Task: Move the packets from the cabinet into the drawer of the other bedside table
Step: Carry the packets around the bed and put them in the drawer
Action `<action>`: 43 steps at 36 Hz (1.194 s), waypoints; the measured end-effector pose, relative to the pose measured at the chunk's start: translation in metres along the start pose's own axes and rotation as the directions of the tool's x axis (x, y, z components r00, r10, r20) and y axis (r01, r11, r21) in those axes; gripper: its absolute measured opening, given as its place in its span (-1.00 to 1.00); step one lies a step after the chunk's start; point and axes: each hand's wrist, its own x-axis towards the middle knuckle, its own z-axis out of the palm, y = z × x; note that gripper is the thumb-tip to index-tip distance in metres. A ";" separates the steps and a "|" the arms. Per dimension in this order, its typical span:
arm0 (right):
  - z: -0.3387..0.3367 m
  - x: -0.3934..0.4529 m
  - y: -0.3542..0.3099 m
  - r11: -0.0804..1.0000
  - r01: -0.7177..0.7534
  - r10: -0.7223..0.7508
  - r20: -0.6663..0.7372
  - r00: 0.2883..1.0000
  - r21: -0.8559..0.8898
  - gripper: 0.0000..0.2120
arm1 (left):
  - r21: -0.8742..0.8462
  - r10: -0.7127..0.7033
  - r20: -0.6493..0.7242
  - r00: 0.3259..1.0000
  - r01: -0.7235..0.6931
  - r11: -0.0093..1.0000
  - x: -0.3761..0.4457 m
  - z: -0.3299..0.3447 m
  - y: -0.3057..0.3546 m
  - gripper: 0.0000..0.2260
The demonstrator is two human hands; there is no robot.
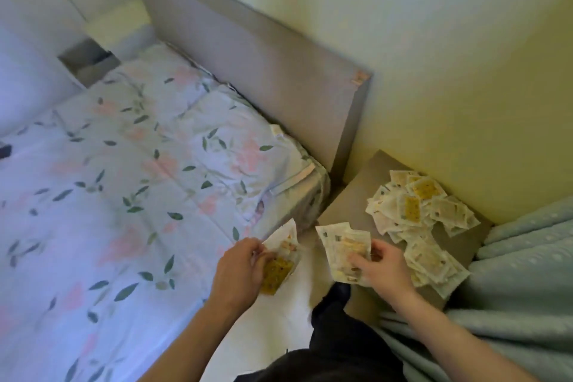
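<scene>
Several white packets with yellow-brown contents lie in a loose pile (pixel 415 211) on the near bedside cabinet's grey top (pixel 356 192) at the right. My right hand (pixel 383 267) grips a fanned bunch of packets (pixel 344 250) at the cabinet's front edge. My left hand (pixel 238 273) holds a few more packets (pixel 280 267) above the gap between bed and cabinet. The other bedside table (pixel 117 26) stands far off at the upper left, beyond the bed, with an open grey drawer (pixel 88 63) below its top.
A bed with a floral cover (pixel 124 180) fills the left side, backed by a grey headboard (pixel 248 56). A pale green curtain (pixel 521 288) hangs at the right next to the cabinet. My dark trouser leg (pixel 328 335) shows on the white floor.
</scene>
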 end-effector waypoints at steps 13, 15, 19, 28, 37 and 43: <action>0.209 -0.129 -0.079 0.939 0.337 -0.288 0.387 0.876 -0.064 -0.88 | -0.247 -0.368 -0.377 0.850 0.290 0.924 -0.203 -0.130 -0.168 -0.77; 0.243 -0.148 -0.095 0.924 0.378 -0.314 0.442 0.840 -0.063 -0.90 | -0.278 -0.411 -0.431 0.804 0.314 0.908 -0.227 -0.149 -0.190 -0.77; 0.309 -0.179 -0.123 0.893 0.445 -0.345 0.546 0.764 -0.059 -0.91 | -0.311 -0.453 -0.548 0.704 0.331 0.891 -0.268 -0.183 -0.235 -0.78; 0.472 -0.246 -0.162 0.857 0.511 -0.298 0.745 0.597 -0.065 -0.81 | -0.400 -0.571 -0.656 0.493 0.414 0.818 -0.341 -0.252 -0.351 -0.79; 0.666 -0.331 -0.183 0.839 0.542 -0.203 0.895 0.398 -0.051 -0.76 | -0.511 -0.742 -0.605 0.289 0.574 0.640 -0.434 -0.333 -0.463 -0.76; 0.790 -0.417 -0.191 0.759 0.651 -0.115 0.979 0.168 -0.022 -0.76 | -0.567 -0.775 -0.630 0.048 0.653 0.501 -0.523 -0.360 -0.527 -0.77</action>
